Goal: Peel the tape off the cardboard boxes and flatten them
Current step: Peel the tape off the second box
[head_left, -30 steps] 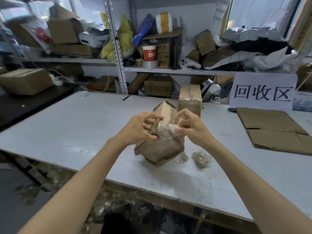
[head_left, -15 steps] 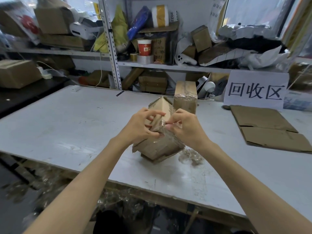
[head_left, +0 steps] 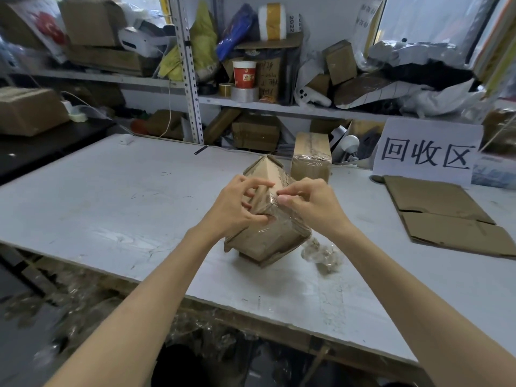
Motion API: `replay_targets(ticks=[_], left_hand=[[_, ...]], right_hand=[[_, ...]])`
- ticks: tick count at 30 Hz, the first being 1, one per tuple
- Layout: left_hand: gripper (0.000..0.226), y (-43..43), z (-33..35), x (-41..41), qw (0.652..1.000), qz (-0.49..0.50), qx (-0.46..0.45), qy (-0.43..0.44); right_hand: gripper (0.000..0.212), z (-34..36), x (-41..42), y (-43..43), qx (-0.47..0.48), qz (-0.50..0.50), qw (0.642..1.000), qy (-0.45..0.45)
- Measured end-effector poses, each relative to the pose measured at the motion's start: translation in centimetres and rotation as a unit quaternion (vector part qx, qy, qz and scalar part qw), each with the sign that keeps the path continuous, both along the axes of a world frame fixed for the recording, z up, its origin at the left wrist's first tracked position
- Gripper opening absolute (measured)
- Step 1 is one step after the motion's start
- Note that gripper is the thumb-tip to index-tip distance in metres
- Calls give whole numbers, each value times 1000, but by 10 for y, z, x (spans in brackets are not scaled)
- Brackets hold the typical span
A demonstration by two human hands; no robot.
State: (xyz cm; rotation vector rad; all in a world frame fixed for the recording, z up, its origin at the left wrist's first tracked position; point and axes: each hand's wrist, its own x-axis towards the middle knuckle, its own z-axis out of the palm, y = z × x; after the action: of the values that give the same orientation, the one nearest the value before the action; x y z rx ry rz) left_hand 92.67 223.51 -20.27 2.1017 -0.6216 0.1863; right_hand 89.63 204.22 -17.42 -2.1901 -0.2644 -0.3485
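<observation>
Both hands [head_left: 237, 208] [head_left: 310, 205] grip taped box [head_left: 265, 238] (tilted on corner).

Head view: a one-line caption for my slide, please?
Left hand holds a tilted cardboard box while right hand pinches its clear tape.

A scuffed white worktable [head_left: 111, 191] fills the middle of the frame. At its centre a cardboard box [head_left: 262, 244] wrapped in clear tape [head_left: 282, 219] stands tilted on one corner, with a crumpled tape wad [head_left: 321, 252] just to its right. A second taped box [head_left: 311, 160] sits upright behind. Flattened cardboard [head_left: 441, 213] lies at right, below a paper sign [head_left: 427, 152] at upper right.
</observation>
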Motion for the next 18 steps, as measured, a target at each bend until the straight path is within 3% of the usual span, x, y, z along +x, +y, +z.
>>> replay_targets(ticks=[3, 7, 13, 18], left_hand=[[65, 0, -2, -2, 1000, -2, -8, 2], [65, 1, -1, -3, 1000, -6, -21, 8], [65, 1, -4, -3, 1000, -4, -19, 7], [64, -2, -2, 0, 1000, -1, 9, -1]], right_hand=[[17, -6, -4, 4, -10, -6, 999, -41], [39, -14, -3, 6, 18, -36, 997, -65], [6, -11, 0, 1, -29, -19, 999, -38], [23, -10, -1, 1, 2, 19, 999, -40]])
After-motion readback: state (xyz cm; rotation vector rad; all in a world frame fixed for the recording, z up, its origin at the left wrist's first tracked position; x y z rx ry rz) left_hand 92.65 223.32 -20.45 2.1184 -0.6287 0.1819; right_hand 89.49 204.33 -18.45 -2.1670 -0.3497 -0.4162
